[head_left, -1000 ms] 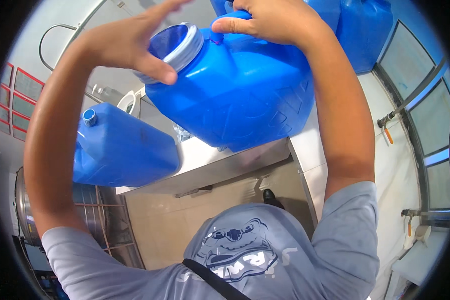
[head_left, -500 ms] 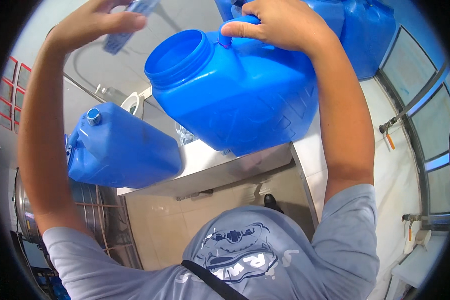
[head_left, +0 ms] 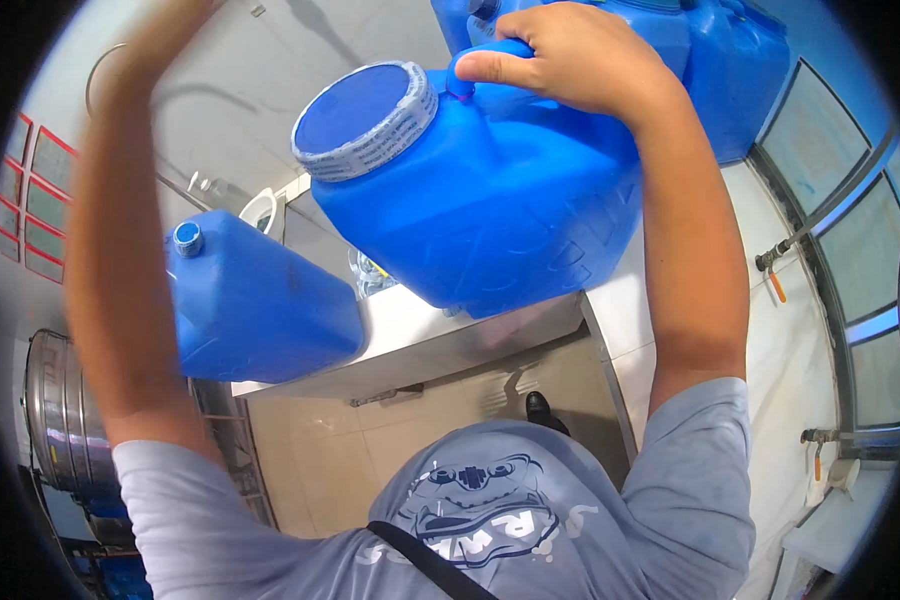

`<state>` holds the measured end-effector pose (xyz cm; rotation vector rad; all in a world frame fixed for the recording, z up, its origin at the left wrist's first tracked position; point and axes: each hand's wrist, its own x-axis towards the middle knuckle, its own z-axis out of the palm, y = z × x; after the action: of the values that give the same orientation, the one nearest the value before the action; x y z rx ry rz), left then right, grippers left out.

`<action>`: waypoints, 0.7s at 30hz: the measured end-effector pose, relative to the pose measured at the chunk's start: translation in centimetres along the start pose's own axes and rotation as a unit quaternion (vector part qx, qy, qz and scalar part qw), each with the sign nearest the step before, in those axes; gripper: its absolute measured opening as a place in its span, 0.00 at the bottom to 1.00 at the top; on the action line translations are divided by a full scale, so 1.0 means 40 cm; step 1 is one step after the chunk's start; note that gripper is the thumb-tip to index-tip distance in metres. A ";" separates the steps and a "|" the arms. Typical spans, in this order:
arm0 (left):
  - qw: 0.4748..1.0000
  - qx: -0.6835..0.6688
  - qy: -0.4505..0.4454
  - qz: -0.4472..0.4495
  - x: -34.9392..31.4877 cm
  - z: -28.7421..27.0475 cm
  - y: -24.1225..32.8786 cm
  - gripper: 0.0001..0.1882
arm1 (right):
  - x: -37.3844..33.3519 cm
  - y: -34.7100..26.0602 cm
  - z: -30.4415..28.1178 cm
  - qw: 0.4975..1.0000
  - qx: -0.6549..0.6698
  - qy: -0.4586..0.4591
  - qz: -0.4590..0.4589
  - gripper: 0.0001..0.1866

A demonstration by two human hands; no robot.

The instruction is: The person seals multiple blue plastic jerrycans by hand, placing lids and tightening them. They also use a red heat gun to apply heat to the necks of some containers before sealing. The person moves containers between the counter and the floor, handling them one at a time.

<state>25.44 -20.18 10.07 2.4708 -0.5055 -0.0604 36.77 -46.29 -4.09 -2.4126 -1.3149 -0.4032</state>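
Observation:
A large blue water jug (head_left: 490, 210) rests on its side on the white ledge, its wide mouth toward the upper left. A flat blue lid (head_left: 355, 108) covers that mouth, with a printed whitish plastic band (head_left: 380, 150) around its rim. My right hand (head_left: 580, 55) is closed around the jug's handle (head_left: 485, 55). At the top left my left hand (head_left: 175, 25) is raised away from the jug, smeared by motion, its fingers beyond the picture's edge. A smaller blue jug (head_left: 260, 295) with a small blue cap (head_left: 187, 238) stands beyond my left forearm.
More blue jugs (head_left: 735, 70) stand at the upper right. Valves with orange handles (head_left: 776, 285) are on the right wall side. A white basin (head_left: 260, 208) and clear plastic (head_left: 368, 272) lie behind the jugs. A steel drum (head_left: 65, 410) sits lower left; tiled floor (head_left: 310, 450) lies below.
The wide mouth was uncovered; now the blue lid with the printed band is on it. My left hand, which held printed plastic, has moved up and left. My right hand keeps its grip.

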 end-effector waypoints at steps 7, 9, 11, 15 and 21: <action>0.941 0.303 0.094 -0.114 -0.022 0.203 -0.114 0.43 | -0.006 0.010 0.013 1.000 -0.004 0.021 -0.015 0.38; 0.926 0.320 0.000 -0.199 -0.017 0.179 -0.095 0.46 | 0.001 0.019 0.022 1.000 -0.003 0.029 -0.005 0.36; 0.894 0.345 -0.107 -0.266 0.009 0.180 -0.074 0.43 | 0.014 0.027 0.038 1.000 -0.002 0.025 0.017 0.32; 0.998 0.029 -0.050 0.020 0.076 0.199 -0.039 0.42 | 0.029 0.039 0.072 0.997 0.016 0.080 -0.001 0.38; 0.909 0.343 -0.097 -0.216 0.076 0.205 -0.015 0.50 | 0.025 0.049 0.082 0.997 0.019 0.071 0.013 0.39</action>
<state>27.15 -25.44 3.27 3.2538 -0.0318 -0.3660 39.21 -45.06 -6.95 -2.3212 -1.2176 -0.5256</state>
